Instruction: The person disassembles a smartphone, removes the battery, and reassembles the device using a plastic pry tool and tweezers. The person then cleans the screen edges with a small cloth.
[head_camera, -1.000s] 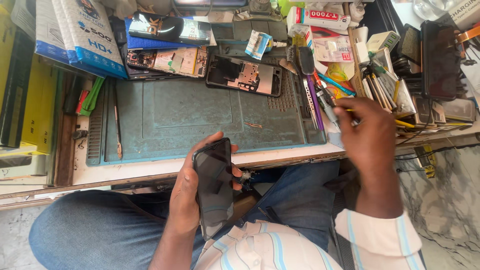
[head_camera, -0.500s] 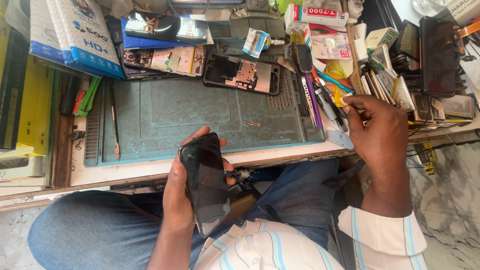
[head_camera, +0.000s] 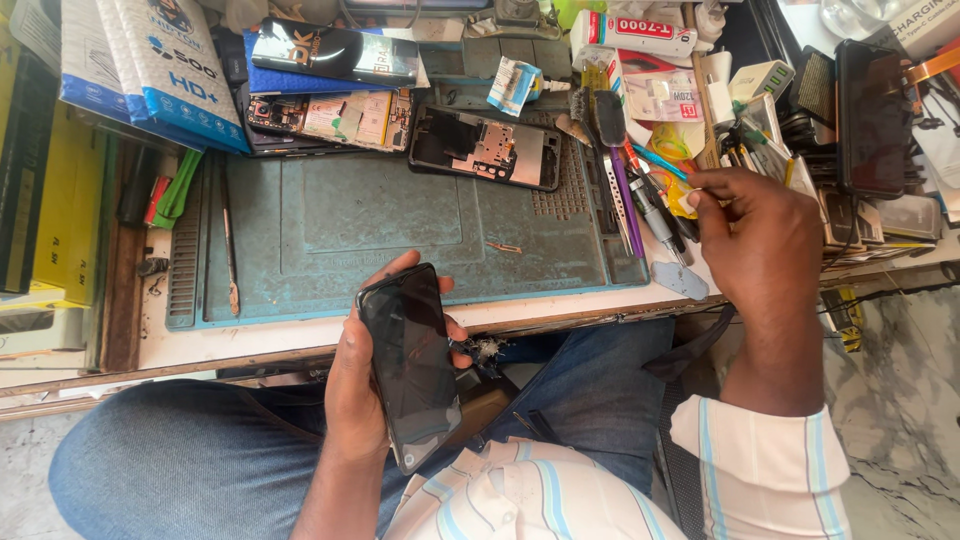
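From the head camera, looking down, the left hand (head_camera: 355, 385) holds a black phone (head_camera: 410, 365) over the person's lap, at the near edge of the tabletop (head_camera: 250, 340). The fingers (head_camera: 452, 330) wrap around the phone's right edge and the thumb lies along its left edge, so the hand is closed on it. The dark screen faces up and the phone's far end tilts toward the tabletop.

The right hand (head_camera: 765, 245) is raised over the right end of the tabletop, among a cluster of tools (head_camera: 640, 200). Its fingers are drawn together at the far left tip of the hand, pinching something thin and small; what it is cannot be told. A light blue tool (head_camera: 660, 162) lies just beside the fingertips.

On the tabletop lies a blue-green work mat (head_camera: 400, 225), mostly bare. At the mat's far edge rests an opened phone body (head_camera: 487, 148) with its inner parts showing, and to its left another opened phone (head_camera: 330, 118). A thin metal pry tool (head_camera: 229, 245) lies along the mat's left side. White and blue packets (head_camera: 150, 70) are stacked at the far left, and a tube of glue (head_camera: 635, 32) lies at the far right. The person wears blue jeans (head_camera: 180, 460) and a striped shirt (head_camera: 760, 465).
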